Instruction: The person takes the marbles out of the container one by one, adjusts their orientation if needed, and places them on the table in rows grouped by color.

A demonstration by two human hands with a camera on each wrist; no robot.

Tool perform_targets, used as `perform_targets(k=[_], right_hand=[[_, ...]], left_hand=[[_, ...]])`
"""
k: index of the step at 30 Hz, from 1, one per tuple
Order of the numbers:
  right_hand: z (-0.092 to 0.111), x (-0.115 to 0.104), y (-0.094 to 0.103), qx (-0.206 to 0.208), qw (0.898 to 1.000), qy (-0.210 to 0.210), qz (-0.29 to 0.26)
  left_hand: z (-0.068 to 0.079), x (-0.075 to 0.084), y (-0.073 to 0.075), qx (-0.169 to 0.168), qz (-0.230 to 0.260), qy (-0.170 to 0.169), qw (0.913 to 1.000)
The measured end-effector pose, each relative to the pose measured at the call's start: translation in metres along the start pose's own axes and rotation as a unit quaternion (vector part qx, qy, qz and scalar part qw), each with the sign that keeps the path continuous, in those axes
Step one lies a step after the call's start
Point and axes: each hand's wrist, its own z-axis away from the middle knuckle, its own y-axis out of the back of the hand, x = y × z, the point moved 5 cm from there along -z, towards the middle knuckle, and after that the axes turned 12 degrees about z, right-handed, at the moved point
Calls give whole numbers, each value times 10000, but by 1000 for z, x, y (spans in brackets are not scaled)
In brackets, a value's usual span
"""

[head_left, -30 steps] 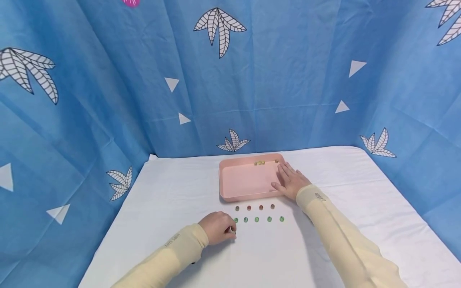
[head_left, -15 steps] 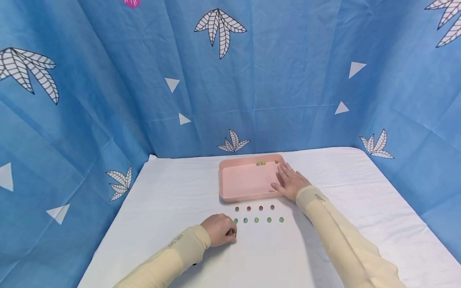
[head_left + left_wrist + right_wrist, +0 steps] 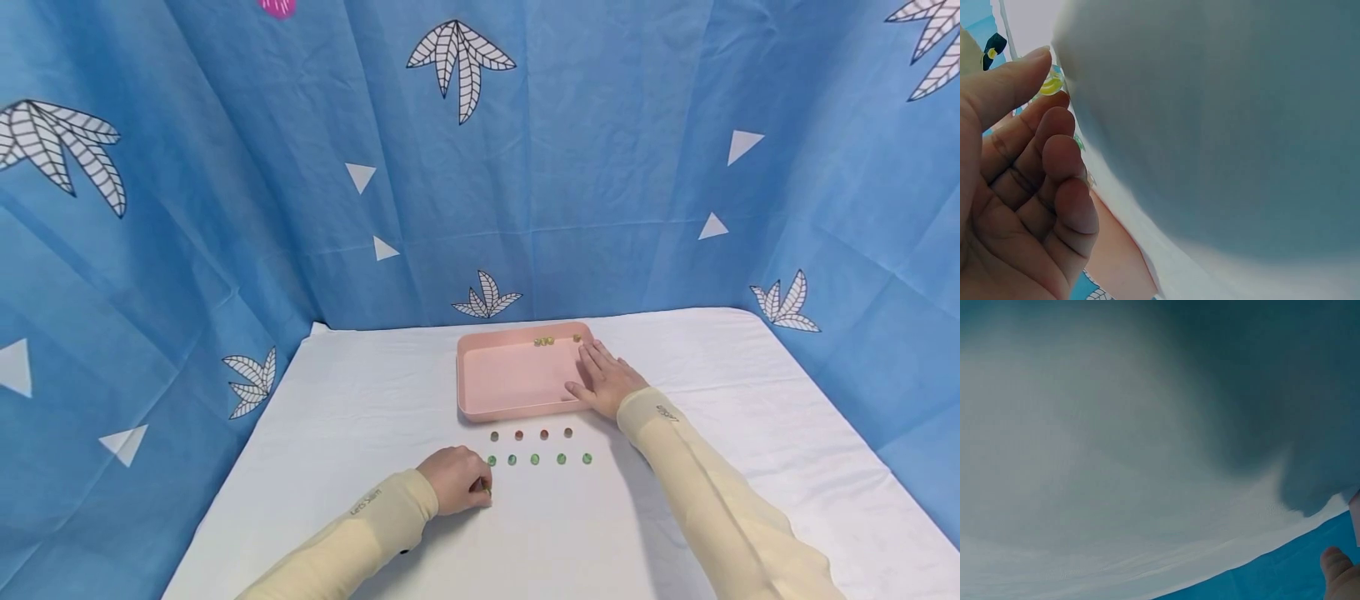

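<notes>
My left hand [image 3: 453, 481] is low over the white cloth, left of the marble rows. Between its thumb and index finger it pinches a clear marble [image 3: 1051, 84] with a yellow swirl; the other fingers curl in beside it. Close by, a row of several green marbles [image 3: 535, 459] runs to the right. Behind that lies a row of several reddish-brown marbles [image 3: 543, 434]. My right hand [image 3: 611, 382] lies with fingers spread across the right edge of a pink tray [image 3: 510, 375]. Inside the tray, yellowish marbles [image 3: 543, 342] sit along the far wall.
White cloth [image 3: 360, 392] covers the table. Blue curtains [image 3: 600, 208] with leaf and triangle prints stand around its back and sides. The tray's front wall [image 3: 525, 411] is just behind the reddish-brown row.
My left hand has shifted very slightly right and toward me, and a bit of the marble now shows between its fingertips. My right hand stays on the tray's edge.
</notes>
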Motion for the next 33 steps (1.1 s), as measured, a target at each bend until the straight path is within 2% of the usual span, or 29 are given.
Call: perform_targets(k=[8, 15, 20, 25, 28, 33], right_hand=[[1, 2, 1, -88, 9999, -67, 14], [1, 2, 2, -127, 9999, -60, 8], [2, 1, 2, -121, 9999, -42, -57], [2, 1, 0, -108, 9999, -5, -10], [2, 1, 0, -101, 9999, 6, 4], [4, 0, 1, -88, 9999, -60, -16]], left_hand=[[-2, 1, 1, -23, 95, 48, 9999], [-6, 1, 11, 191, 84, -12, 9998], [-10, 4, 28, 476, 106, -101, 9988], [-17, 5, 50, 665, 262, 124, 9974], [-24, 5, 65, 719, 336, 225, 9966], [-41, 5, 88, 779, 198, 212, 9965]])
